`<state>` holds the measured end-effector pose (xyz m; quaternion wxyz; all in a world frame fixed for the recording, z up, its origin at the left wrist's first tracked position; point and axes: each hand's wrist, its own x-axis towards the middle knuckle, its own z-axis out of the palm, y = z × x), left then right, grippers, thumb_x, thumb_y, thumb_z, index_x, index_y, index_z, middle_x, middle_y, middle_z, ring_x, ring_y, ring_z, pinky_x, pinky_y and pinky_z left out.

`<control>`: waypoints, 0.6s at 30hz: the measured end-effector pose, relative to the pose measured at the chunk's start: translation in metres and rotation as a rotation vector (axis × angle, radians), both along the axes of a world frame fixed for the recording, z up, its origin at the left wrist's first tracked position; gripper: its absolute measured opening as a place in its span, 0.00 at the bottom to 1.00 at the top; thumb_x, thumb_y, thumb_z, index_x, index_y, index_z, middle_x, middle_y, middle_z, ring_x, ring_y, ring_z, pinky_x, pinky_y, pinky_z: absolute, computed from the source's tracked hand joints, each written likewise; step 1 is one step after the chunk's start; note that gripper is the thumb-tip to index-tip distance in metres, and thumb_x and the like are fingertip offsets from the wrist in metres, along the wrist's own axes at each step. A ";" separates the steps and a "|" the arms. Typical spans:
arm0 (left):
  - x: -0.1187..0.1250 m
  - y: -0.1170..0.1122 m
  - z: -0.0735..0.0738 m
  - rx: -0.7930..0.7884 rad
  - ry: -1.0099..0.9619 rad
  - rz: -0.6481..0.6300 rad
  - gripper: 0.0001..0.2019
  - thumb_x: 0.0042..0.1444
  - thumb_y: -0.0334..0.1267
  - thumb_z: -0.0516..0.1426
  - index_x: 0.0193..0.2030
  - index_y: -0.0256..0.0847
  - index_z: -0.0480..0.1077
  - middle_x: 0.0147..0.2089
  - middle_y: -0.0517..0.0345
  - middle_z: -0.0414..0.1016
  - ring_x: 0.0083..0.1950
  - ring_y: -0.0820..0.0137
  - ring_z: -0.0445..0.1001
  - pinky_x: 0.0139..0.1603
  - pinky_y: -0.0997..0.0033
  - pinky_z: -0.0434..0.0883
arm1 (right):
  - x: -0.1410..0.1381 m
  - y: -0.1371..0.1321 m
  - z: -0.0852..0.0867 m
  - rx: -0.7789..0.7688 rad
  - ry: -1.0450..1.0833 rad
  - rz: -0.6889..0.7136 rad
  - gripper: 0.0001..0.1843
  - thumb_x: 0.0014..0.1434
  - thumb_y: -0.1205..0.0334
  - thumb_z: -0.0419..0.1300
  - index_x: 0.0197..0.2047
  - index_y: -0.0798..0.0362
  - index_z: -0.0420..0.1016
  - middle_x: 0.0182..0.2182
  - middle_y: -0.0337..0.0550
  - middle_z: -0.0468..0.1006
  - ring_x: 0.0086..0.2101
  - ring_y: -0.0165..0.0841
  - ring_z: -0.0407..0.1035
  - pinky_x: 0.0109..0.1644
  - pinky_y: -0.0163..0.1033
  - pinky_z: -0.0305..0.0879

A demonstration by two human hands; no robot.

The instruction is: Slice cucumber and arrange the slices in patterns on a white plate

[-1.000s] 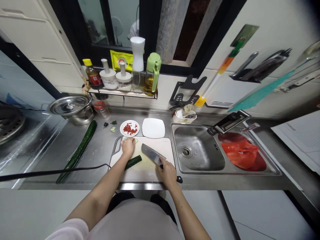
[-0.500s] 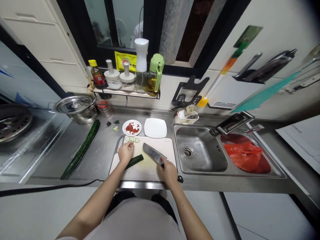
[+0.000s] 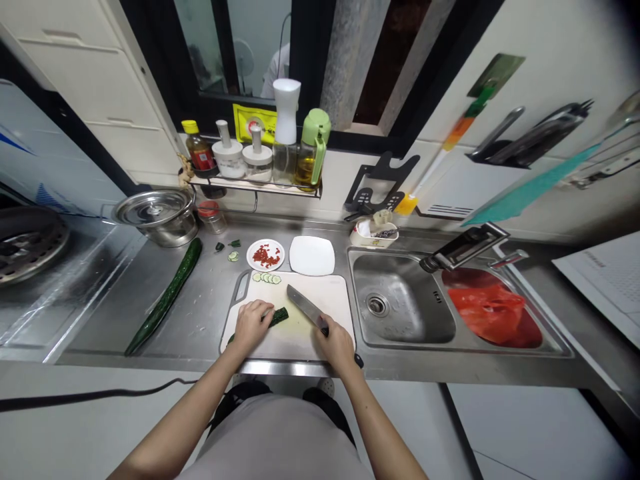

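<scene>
My left hand point(image 3: 253, 325) lies over a cut cucumber point(image 3: 281, 315) on the white cutting board point(image 3: 327, 300), its fingers curled on top. The cucumber's cut end sticks out to the right, and most of its middle is hidden under the hand. My right hand point(image 3: 337, 345) grips a kitchen knife point(image 3: 305, 307) by its black handle. Its blade points up and left over the board, apart from the cucumber. A row of cucumber slices point(image 3: 267, 279) lies along the board's upper left edge.
Behind the board stand a plate point(image 3: 251, 260) of chopped red pieces and a square white plate point(image 3: 312, 255). A whole cucumber point(image 3: 165, 300) lies left, near a steel pot point(image 3: 173, 230). To the right is a sink point(image 3: 405, 327) with a red plastic bag point(image 3: 487, 313).
My left hand has moved down from beside the slices onto the cut cucumber and closed over it. The knife stays in my right hand, nearly where it was.
</scene>
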<state>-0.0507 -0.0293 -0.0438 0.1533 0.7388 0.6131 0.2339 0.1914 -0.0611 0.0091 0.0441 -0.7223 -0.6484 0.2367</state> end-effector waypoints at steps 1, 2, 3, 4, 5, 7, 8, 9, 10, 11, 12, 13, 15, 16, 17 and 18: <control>0.000 -0.002 0.000 0.008 0.009 -0.013 0.11 0.61 0.42 0.52 0.41 0.45 0.75 0.41 0.55 0.78 0.44 0.65 0.73 0.45 0.63 0.64 | -0.001 0.000 0.000 -0.013 0.012 -0.013 0.20 0.60 0.58 0.53 0.55 0.48 0.70 0.41 0.43 0.79 0.41 0.36 0.72 0.41 0.34 0.59; 0.001 -0.004 0.000 0.018 0.018 -0.023 0.11 0.61 0.42 0.52 0.41 0.45 0.75 0.41 0.55 0.78 0.44 0.65 0.73 0.45 0.63 0.64 | -0.001 0.000 0.000 -0.027 0.022 -0.028 0.19 0.60 0.57 0.53 0.55 0.47 0.70 0.40 0.43 0.80 0.40 0.36 0.72 0.40 0.34 0.59; 0.002 -0.006 0.000 0.028 0.027 -0.033 0.11 0.61 0.42 0.52 0.41 0.45 0.75 0.41 0.55 0.77 0.44 0.65 0.73 0.45 0.63 0.63 | -0.002 0.000 -0.001 -0.041 0.029 -0.043 0.19 0.61 0.56 0.52 0.55 0.47 0.70 0.39 0.43 0.80 0.40 0.36 0.73 0.40 0.34 0.59; 0.003 -0.008 -0.001 0.039 0.033 -0.043 0.10 0.61 0.42 0.52 0.41 0.45 0.75 0.41 0.55 0.77 0.43 0.65 0.73 0.46 0.63 0.63 | -0.003 0.001 -0.002 -0.054 0.032 -0.056 0.20 0.61 0.55 0.52 0.55 0.47 0.70 0.39 0.43 0.80 0.40 0.36 0.73 0.39 0.34 0.58; 0.005 -0.010 -0.001 0.052 0.037 -0.054 0.10 0.61 0.43 0.53 0.42 0.45 0.74 0.41 0.55 0.77 0.43 0.65 0.73 0.46 0.63 0.63 | -0.004 0.001 -0.003 -0.067 0.033 -0.065 0.20 0.62 0.55 0.51 0.55 0.47 0.70 0.39 0.43 0.80 0.40 0.36 0.73 0.39 0.34 0.58; 0.008 -0.014 -0.003 0.072 0.040 -0.078 0.10 0.60 0.43 0.54 0.43 0.45 0.74 0.42 0.54 0.76 0.44 0.66 0.72 0.47 0.63 0.63 | -0.008 0.001 -0.004 -0.086 0.039 -0.067 0.19 0.62 0.56 0.50 0.55 0.47 0.70 0.40 0.43 0.80 0.41 0.35 0.72 0.39 0.34 0.57; 0.009 -0.015 -0.004 0.076 0.044 -0.092 0.10 0.60 0.43 0.54 0.44 0.45 0.74 0.42 0.54 0.76 0.45 0.65 0.72 0.47 0.63 0.63 | -0.009 0.001 -0.005 -0.094 0.043 -0.060 0.19 0.63 0.56 0.50 0.54 0.46 0.71 0.40 0.43 0.80 0.41 0.34 0.72 0.39 0.34 0.57; 0.010 -0.016 -0.006 0.074 0.052 -0.104 0.11 0.60 0.43 0.55 0.45 0.45 0.73 0.43 0.54 0.75 0.45 0.65 0.72 0.48 0.63 0.63 | -0.011 0.001 -0.006 -0.098 0.047 -0.049 0.18 0.64 0.57 0.49 0.53 0.46 0.71 0.39 0.43 0.80 0.41 0.34 0.72 0.38 0.33 0.56; 0.011 -0.017 -0.007 0.067 0.064 -0.113 0.11 0.59 0.44 0.56 0.46 0.46 0.73 0.44 0.54 0.75 0.46 0.65 0.71 0.48 0.62 0.63 | -0.013 0.001 -0.007 -0.096 0.049 -0.033 0.17 0.64 0.57 0.48 0.52 0.46 0.72 0.39 0.42 0.80 0.40 0.34 0.72 0.38 0.33 0.56; 0.012 -0.018 -0.008 0.056 0.079 -0.119 0.11 0.58 0.44 0.56 0.46 0.46 0.73 0.45 0.54 0.75 0.46 0.64 0.71 0.48 0.62 0.62 | -0.015 0.001 -0.007 -0.088 0.050 -0.015 0.17 0.65 0.58 0.47 0.51 0.47 0.72 0.39 0.42 0.80 0.40 0.33 0.72 0.38 0.33 0.55; 0.012 -0.017 -0.008 0.043 0.092 -0.121 0.12 0.58 0.44 0.56 0.47 0.47 0.73 0.45 0.53 0.75 0.47 0.63 0.71 0.48 0.62 0.62 | -0.016 0.000 -0.008 -0.078 0.049 0.004 0.16 0.65 0.58 0.47 0.49 0.47 0.72 0.38 0.42 0.80 0.39 0.33 0.72 0.37 0.33 0.55; 0.012 -0.017 -0.009 0.029 0.102 -0.121 0.12 0.58 0.44 0.56 0.47 0.47 0.73 0.46 0.53 0.74 0.47 0.63 0.70 0.48 0.62 0.62 | -0.018 0.000 -0.010 -0.068 0.046 0.022 0.15 0.65 0.59 0.47 0.48 0.48 0.73 0.38 0.42 0.80 0.39 0.33 0.72 0.37 0.33 0.55; 0.010 -0.014 -0.009 0.000 0.102 -0.115 0.12 0.59 0.43 0.55 0.48 0.48 0.73 0.46 0.53 0.74 0.48 0.62 0.70 0.49 0.62 0.63 | -0.021 0.000 -0.011 -0.062 0.039 0.047 0.15 0.66 0.59 0.46 0.45 0.51 0.72 0.37 0.43 0.79 0.38 0.33 0.71 0.37 0.33 0.54; 0.009 -0.011 -0.009 -0.013 0.094 -0.114 0.12 0.59 0.43 0.55 0.48 0.48 0.73 0.46 0.53 0.75 0.48 0.63 0.70 0.49 0.62 0.63 | -0.022 0.001 -0.012 -0.069 0.034 0.053 0.15 0.66 0.60 0.46 0.45 0.52 0.72 0.37 0.44 0.79 0.38 0.33 0.71 0.37 0.33 0.53; 0.008 -0.009 -0.008 -0.026 0.081 -0.116 0.12 0.60 0.42 0.54 0.48 0.47 0.73 0.46 0.53 0.75 0.47 0.63 0.71 0.49 0.62 0.64 | -0.023 0.001 -0.012 -0.077 0.028 0.058 0.15 0.66 0.60 0.45 0.44 0.53 0.72 0.36 0.44 0.79 0.37 0.33 0.71 0.37 0.33 0.53; 0.007 -0.006 -0.007 -0.039 0.066 -0.120 0.12 0.60 0.42 0.54 0.48 0.47 0.73 0.45 0.53 0.75 0.47 0.63 0.71 0.50 0.63 0.64 | -0.023 0.002 -0.012 -0.088 0.021 0.061 0.15 0.66 0.61 0.45 0.44 0.53 0.72 0.36 0.45 0.79 0.37 0.33 0.71 0.36 0.33 0.53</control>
